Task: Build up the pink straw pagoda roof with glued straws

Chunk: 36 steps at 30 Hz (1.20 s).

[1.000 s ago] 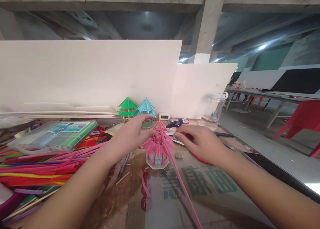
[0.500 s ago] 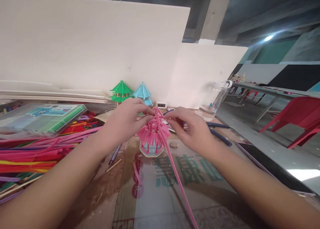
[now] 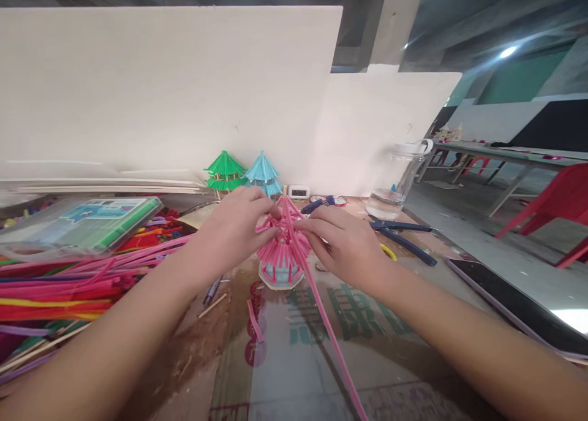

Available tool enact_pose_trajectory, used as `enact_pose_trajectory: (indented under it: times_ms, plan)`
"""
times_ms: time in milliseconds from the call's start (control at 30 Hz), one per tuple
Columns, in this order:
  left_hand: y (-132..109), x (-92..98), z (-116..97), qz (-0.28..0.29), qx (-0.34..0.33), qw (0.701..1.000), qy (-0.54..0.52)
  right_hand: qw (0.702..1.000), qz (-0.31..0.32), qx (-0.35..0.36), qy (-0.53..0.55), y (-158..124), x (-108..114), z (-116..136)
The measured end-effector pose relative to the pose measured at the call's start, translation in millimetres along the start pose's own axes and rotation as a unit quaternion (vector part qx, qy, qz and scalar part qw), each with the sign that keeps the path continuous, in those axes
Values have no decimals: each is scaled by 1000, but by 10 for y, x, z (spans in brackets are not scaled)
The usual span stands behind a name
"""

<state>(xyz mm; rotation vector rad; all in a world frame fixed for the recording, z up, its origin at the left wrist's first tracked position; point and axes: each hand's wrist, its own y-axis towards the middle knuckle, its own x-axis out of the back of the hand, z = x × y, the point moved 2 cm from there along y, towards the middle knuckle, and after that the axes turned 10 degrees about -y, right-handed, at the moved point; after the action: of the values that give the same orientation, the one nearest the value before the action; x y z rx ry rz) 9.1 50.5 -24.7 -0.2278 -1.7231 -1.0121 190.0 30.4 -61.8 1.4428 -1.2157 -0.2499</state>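
Observation:
A small pagoda model of pink pipe cleaners [image 3: 282, 252] stands on the table, its lower part pale blue with pink posts on an octagonal base. My left hand [image 3: 241, 228] pinches the left side of its upper roof frame with thumb and forefinger. On the other side, my right hand [image 3: 344, 240] has its fingertips closed on the pink strands of the roof. A long pink pipe cleaner [image 3: 328, 323] trails from the roof down to the bottom edge. My fingers hide part of the roof. A short pink piece [image 3: 255, 322] lies in front of the model.
Green [image 3: 225, 170] and light blue [image 3: 263, 171] pagoda models stand behind. Pipe cleaners [image 3: 55, 292] and a plastic case [image 3: 82, 225] fill the left. Rightward are dark-handled pliers [image 3: 408, 243], a water jug [image 3: 390, 194] and a phone [image 3: 514, 304]. A small digital clock [image 3: 298, 192] stands at the back.
Both hands have shifted slightly lower on the pink roof, and my right fingertips are now closer to the roof strands. The camera view has turned a little.

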Motion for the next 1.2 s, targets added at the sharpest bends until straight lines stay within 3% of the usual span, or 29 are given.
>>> enact_pose_trajectory:
  times_ms: [400, 733, 867, 1033, 1200]
  plan:
    - [14, 23, -13, -3, -4, 1000, -14, 1000, -3, 25, -11, -9, -1, 26]
    - [7, 25, 24, 5, -3, 1000, -23, 999, 38, 7, 16, 2, 17, 49]
    - [5, 32, 32, 15, 10, 1000, -23, 993, 28, -93, 65, 74, 166, -65]
    - [24, 28, 94, 19, 28, 999, -33, 960, 60, -254, 98, 159, 344, -342]
    - [31, 91, 183, 13, 41, 996, -73, 929, 174, -282, 162, 110, 271, -568]
